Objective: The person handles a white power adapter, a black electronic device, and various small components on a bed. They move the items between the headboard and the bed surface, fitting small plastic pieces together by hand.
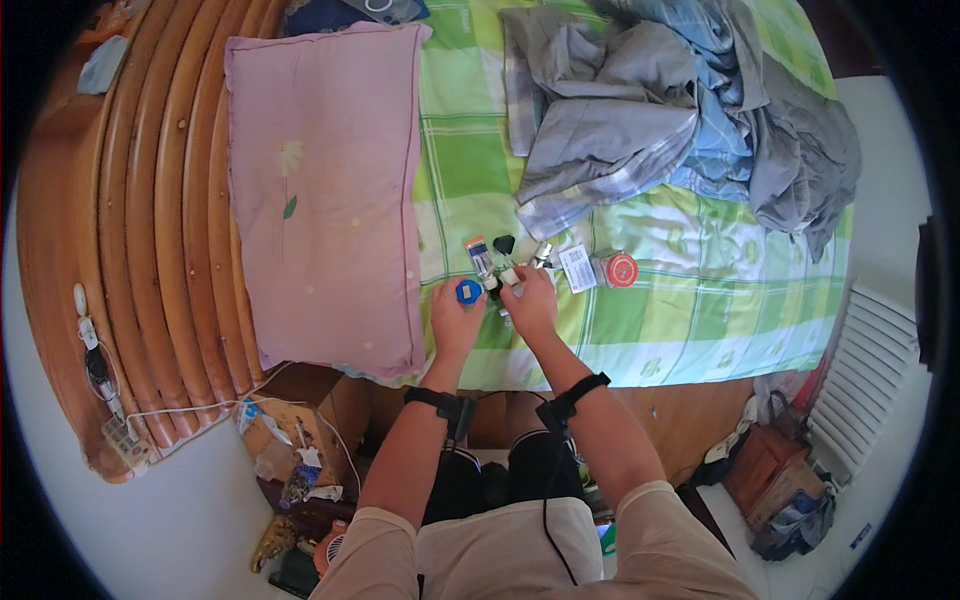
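On our bed (pixel 465 350), left to right: our left hand (pixel 457 312) is pinching a round blue container (pixel 468 291), contents hidden. Next, an orange-and-white pack (pixel 479 256), then our right hand (pixel 534 302) pinching a small pale bottle (pixel 510 276). Further right, a white label (pixel 577 269), print too tiny for us, touches a red-lidded clear jar (pixel 619 269).

The left hand (pixel 456 314) holds a round blue item (pixel 469 291). Near it, the right hand (pixel 533 303) is at a small pale item (pixel 511 276); its grip is difficult to see. Right of this hand lie a white card (pixel 577 269) and a red-topped jar (pixel 622 270); beyond it, a grey blanket (pixel 615 135).
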`<move>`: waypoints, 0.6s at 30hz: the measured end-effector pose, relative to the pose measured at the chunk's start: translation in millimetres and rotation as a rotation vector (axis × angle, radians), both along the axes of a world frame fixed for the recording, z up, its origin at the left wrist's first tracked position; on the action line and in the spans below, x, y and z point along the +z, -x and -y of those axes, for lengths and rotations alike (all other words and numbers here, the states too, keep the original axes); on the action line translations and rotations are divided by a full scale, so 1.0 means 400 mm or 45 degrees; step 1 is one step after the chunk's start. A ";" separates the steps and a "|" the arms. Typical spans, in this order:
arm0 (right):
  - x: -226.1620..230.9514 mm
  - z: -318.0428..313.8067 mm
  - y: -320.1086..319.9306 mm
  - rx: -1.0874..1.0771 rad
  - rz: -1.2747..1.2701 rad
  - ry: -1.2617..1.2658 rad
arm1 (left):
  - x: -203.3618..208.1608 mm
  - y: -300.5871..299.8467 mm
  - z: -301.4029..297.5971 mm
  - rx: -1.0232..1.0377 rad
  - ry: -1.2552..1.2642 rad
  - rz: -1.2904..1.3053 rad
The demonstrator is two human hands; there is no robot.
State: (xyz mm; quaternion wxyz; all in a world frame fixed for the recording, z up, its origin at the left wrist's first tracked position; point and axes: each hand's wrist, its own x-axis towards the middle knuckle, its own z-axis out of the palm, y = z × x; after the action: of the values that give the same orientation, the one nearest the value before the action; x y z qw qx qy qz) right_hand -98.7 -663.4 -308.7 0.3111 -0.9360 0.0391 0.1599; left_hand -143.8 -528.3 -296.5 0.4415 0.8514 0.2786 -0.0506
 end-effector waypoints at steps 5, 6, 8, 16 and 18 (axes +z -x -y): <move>0.074 -0.008 0.029 -0.347 -0.107 -0.575 | 0.072 0.008 -0.030 0.105 0.098 0.172; 0.096 -0.016 0.031 -0.356 -0.112 -0.663 | 0.091 0.007 -0.040 0.116 0.099 0.204; 0.149 -0.035 0.025 -0.375 -0.144 -0.756 | 0.156 0.006 -0.065 0.126 0.133 0.201; 0.418 -0.232 -0.007 -0.361 -0.219 -1.176 | 0.511 0.001 -0.227 0.280 0.152 0.311; 0.482 -0.308 -0.020 -0.233 -0.242 -1.260 | 0.588 0.000 -0.294 0.352 0.175 0.373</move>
State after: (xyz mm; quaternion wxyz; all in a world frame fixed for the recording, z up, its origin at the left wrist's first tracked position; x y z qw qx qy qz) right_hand -90.9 -540.0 -115.9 0.7248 -0.6507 0.0688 0.2156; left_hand -143.9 -410.8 -61.3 0.5370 0.7712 0.3216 0.1160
